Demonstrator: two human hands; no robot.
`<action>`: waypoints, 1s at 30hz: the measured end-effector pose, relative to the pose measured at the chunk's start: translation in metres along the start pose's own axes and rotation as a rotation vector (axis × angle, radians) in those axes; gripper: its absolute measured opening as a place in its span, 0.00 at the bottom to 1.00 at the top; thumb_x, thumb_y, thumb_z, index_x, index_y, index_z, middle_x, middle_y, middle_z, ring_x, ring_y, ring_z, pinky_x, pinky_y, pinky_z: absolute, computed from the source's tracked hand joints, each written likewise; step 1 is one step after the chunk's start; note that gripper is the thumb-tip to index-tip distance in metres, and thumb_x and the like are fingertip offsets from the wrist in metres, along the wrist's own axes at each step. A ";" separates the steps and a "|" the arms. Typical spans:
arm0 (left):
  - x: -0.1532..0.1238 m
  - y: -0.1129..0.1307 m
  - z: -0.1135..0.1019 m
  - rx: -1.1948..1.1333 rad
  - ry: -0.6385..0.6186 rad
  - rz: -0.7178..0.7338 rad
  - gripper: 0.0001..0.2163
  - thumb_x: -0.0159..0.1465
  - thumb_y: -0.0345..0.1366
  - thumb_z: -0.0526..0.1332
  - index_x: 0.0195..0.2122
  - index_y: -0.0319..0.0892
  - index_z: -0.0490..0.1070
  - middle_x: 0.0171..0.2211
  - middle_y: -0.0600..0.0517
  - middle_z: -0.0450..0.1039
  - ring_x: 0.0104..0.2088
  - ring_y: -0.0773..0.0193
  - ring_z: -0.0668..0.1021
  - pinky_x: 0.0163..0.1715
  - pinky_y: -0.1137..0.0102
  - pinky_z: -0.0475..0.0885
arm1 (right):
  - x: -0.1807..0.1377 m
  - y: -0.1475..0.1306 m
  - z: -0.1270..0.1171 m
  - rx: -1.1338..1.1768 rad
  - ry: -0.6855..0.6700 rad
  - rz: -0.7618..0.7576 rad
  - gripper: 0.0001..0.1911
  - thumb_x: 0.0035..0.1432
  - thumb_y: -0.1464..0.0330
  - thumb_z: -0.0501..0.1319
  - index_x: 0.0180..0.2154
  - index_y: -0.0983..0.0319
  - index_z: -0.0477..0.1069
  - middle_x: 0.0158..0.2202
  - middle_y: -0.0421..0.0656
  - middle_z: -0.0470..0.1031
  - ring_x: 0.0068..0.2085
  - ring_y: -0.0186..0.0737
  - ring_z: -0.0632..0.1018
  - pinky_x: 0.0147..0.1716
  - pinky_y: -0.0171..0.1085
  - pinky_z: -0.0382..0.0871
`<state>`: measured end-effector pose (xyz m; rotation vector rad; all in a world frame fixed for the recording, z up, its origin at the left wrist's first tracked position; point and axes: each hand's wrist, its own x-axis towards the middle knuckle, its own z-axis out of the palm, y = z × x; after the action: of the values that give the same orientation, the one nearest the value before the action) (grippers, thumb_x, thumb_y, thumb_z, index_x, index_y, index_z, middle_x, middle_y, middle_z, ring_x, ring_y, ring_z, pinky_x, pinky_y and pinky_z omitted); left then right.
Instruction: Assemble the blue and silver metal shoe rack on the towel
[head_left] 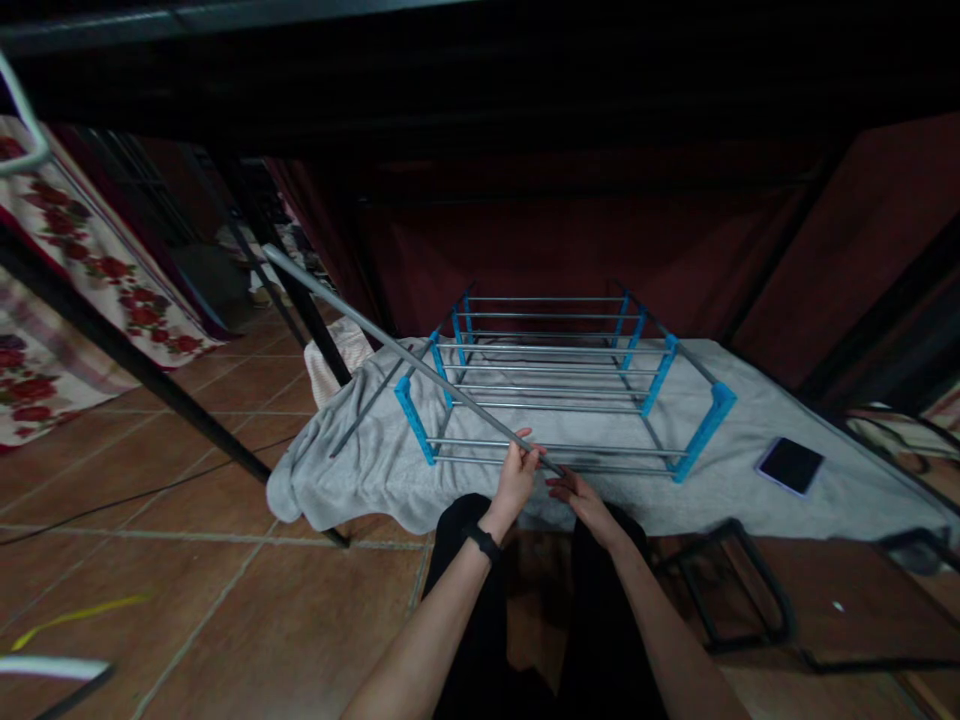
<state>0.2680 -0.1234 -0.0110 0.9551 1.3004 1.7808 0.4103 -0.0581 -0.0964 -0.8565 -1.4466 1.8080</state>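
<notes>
A long grey metal tube (390, 345) slants from the upper left down to my two hands in front of my knees. My left hand (517, 475) is closed around the tube near its lower part and wears a black band at the wrist. At the tube's lower end, my right hand (581, 500) pinches it with the fingers. Just beyond my hands stands a rack frame of grey rods with blue plastic connectors (703, 430), on a grey blanket. The tube passes in front of the rack's left side. Another loose grey tube (375, 408) lies at the rack's left.
The grey blanket (750, 500) covers a low bed under a dark overhead frame. A tablet-like dark device (791, 466) lies on it at right. A black-framed chair (742, 590) stands at lower right. Black poles (135, 350), a cable and a yellow strip (79, 612) are at left.
</notes>
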 end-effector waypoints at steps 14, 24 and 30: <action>-0.002 0.001 -0.006 0.354 -0.145 0.157 0.17 0.66 0.30 0.51 0.56 0.41 0.58 0.33 0.52 0.71 0.37 0.65 0.74 0.43 0.66 0.69 | 0.002 0.005 0.002 0.023 0.069 -0.007 0.24 0.40 0.58 0.70 0.42 0.56 0.75 0.36 0.42 0.79 0.37 0.44 0.78 0.49 0.51 0.66; -0.004 0.004 -0.024 0.744 -0.169 0.160 0.17 0.67 0.31 0.50 0.57 0.43 0.59 0.40 0.47 0.75 0.41 0.61 0.78 0.41 0.67 0.72 | -0.005 -0.010 0.005 0.061 0.119 -0.043 0.25 0.40 0.54 0.71 0.42 0.56 0.77 0.39 0.44 0.80 0.39 0.46 0.78 0.47 0.49 0.69; -0.006 0.008 -0.034 1.067 -0.180 0.178 0.18 0.68 0.31 0.48 0.59 0.43 0.58 0.43 0.44 0.76 0.46 0.58 0.78 0.43 0.66 0.71 | -0.008 -0.011 -0.005 0.179 0.173 -0.036 0.25 0.40 0.53 0.72 0.42 0.56 0.77 0.40 0.45 0.80 0.42 0.47 0.78 0.51 0.49 0.67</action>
<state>0.2400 -0.1450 -0.0113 1.7727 2.1196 0.9808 0.4198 -0.0606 -0.0858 -0.8665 -1.1654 1.7602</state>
